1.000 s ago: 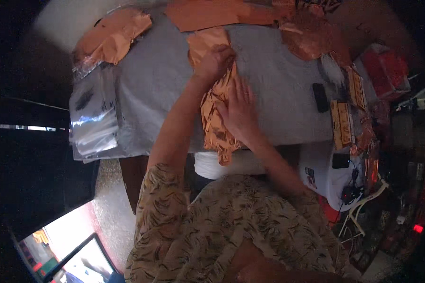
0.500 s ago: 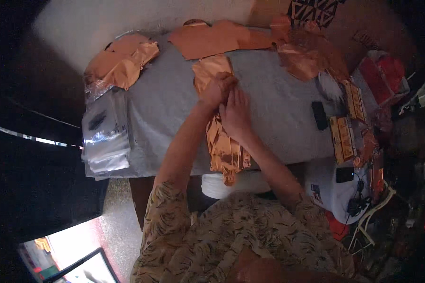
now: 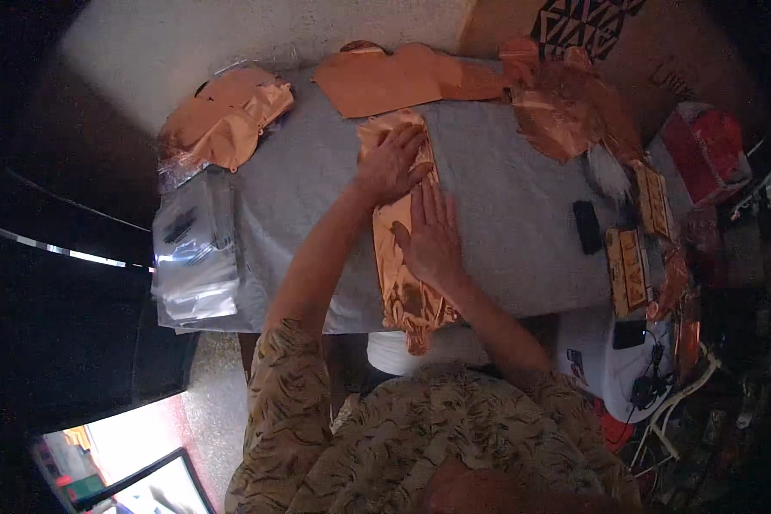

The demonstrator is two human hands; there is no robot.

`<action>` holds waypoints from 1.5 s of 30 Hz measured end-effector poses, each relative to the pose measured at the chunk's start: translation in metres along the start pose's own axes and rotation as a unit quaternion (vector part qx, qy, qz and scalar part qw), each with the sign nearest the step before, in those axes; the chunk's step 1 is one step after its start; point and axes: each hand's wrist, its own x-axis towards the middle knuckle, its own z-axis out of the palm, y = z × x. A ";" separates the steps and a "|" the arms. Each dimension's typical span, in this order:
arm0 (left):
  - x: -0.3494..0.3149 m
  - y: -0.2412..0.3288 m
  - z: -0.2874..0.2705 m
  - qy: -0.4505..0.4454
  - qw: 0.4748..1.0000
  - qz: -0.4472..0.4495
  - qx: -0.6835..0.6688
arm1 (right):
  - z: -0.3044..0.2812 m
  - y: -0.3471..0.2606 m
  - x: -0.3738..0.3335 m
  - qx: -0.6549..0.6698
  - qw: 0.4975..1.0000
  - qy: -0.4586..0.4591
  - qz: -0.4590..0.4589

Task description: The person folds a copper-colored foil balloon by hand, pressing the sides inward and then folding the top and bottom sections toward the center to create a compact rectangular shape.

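A copper-coloured foil balloon (image 3: 400, 287), deflated and folded into a long strip, lies across the middle of the grey-covered table (image 3: 505, 223). Its narrow, crinkled near end reaches past the table's front edge. My left hand (image 3: 391, 167) is laid flat on the far part of the strip, fingers stretched out. Just nearer and to the right, my right hand (image 3: 431, 240) rests flat along the strip's right side, its thumb spread away from the fingers. Both palms face down, and neither hand grips the foil.
Flat orange-copper foil pieces lie at the back left (image 3: 231, 111), back middle (image 3: 385, 81) and back right (image 3: 557, 116). Clear plastic bags (image 3: 197, 257) are stacked at left. A dark phone-like object (image 3: 587, 227) and yellow packs (image 3: 627, 270) lie at right, near a red-and-white box (image 3: 702, 150).
My hands were bunched together over the foil with the left fingers curled. Now they are apart and flattened, the left on the far part, the right nearer. The view has shifted slightly.
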 end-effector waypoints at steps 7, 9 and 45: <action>0.010 -0.012 0.000 -0.022 0.996 0.038 0.073 | 0.001 0.001 -0.003 -0.021 0.999 0.003 -0.026; 0.014 -0.010 0.001 -0.037 0.996 0.033 0.072 | 0.001 0.002 -0.003 -0.024 0.999 -0.004 -0.023; -0.079 -0.020 -0.042 0.101 0.970 -0.221 -0.010 | 0.002 -0.001 0.000 -0.041 0.998 -0.020 -0.040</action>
